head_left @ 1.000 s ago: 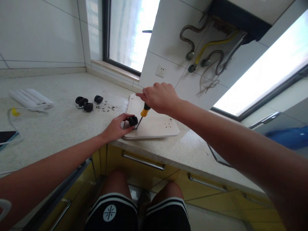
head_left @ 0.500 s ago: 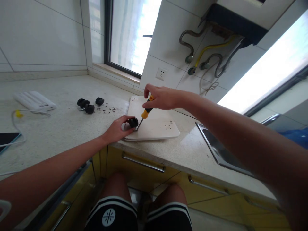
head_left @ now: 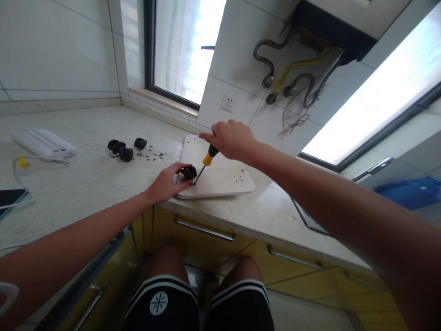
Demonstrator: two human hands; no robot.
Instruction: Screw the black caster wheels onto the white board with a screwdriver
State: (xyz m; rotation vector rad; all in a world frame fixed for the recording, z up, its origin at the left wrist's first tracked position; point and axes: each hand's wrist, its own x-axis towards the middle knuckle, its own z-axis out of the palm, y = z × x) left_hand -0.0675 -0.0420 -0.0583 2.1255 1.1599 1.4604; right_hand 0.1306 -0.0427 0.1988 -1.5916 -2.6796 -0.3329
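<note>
My left hand [head_left: 169,180] is closed on a black caster wheel [head_left: 189,173], pressing it to the near left corner of a white board [head_left: 220,177]. In my right hand [head_left: 231,139] is a yellow and black screwdriver [head_left: 207,159], gripped by its handle. Its shaft slants down to the left, and the tip rests at the caster's base; a screw there is too small to make out. Groups of small holes [head_left: 238,179] show in the board's other corners.
Several loose black casters [head_left: 126,154] lie on the counter left of the board, beside scattered small screws [head_left: 151,156]. Farther left are a white power bank [head_left: 44,144] with a cable and a dark phone-like device [head_left: 11,197]. A sink edge [head_left: 306,218] is at the right.
My right hand has turned over the screwdriver's handle, its knuckles now higher and the wrist raised. My left hand keeps the caster in the same place. The view has shifted slightly.
</note>
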